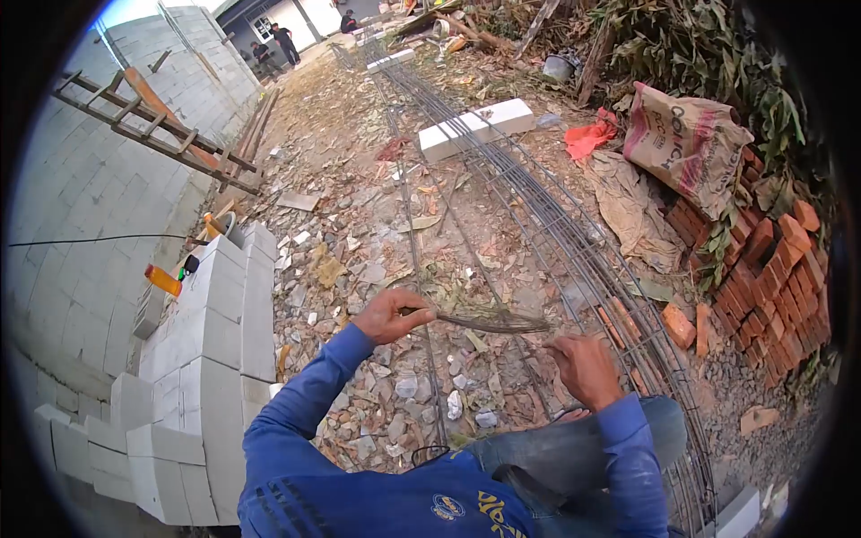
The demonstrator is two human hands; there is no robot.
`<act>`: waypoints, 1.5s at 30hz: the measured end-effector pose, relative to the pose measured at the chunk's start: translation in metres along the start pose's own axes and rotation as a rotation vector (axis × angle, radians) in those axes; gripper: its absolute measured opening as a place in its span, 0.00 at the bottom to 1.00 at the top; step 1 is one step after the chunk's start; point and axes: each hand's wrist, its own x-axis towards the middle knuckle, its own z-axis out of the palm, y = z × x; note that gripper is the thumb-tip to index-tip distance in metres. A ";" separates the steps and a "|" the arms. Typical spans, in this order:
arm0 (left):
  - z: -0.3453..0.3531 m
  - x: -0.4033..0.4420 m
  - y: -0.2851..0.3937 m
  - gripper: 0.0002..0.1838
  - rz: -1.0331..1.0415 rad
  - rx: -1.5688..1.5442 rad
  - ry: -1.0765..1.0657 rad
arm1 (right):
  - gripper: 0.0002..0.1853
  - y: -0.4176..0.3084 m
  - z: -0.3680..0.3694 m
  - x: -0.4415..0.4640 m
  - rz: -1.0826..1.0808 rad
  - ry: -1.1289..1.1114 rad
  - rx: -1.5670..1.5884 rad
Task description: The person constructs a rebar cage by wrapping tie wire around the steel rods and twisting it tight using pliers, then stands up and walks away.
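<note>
My left hand [395,316] is closed around one end of a bundle of thin tie wire [493,320], which stretches out to the right. Just below the bundle's far end is my right hand [585,369], its fingers drawn together in a pinch. Whatever those fingertips hold is too small to make out. Beneath both hands, long steel bars [429,359] lie over rubble. A long rebar cage [574,235] runs beside my right arm and away into the distance, resting partly on a white block [475,128].
Stacked white blocks [211,314] stand at left, with an orange bottle [163,280] on top. A wooden ladder [157,125] leans by the block wall [81,188]. Red bricks [780,287] and a printed sack [686,148] lie at right. People [284,43] are far back.
</note>
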 end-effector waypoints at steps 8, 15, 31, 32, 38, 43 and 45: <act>-0.062 -0.009 0.080 0.19 0.046 0.144 0.044 | 0.11 0.012 0.026 0.004 -0.070 0.113 0.233; -0.084 0.008 0.065 0.18 -0.017 0.081 0.008 | 0.09 0.006 0.002 -0.011 0.173 0.251 0.501; -0.093 0.015 0.063 0.24 -0.127 0.193 -0.088 | 0.06 0.004 -0.013 -0.017 -0.043 0.278 0.233; -0.094 0.016 0.063 0.23 -0.123 0.193 -0.096 | 0.06 0.004 -0.013 -0.017 -0.034 0.274 0.196; -0.090 0.022 0.049 0.16 -0.156 0.036 -0.123 | 0.06 0.005 -0.012 -0.020 -0.045 0.315 0.035; -0.095 0.020 0.040 0.16 -0.168 0.073 -0.156 | 0.06 0.009 -0.012 -0.019 -0.133 0.362 0.100; -0.097 0.019 0.034 0.19 -0.180 0.067 -0.192 | 0.06 0.009 -0.014 -0.021 -0.148 0.385 0.123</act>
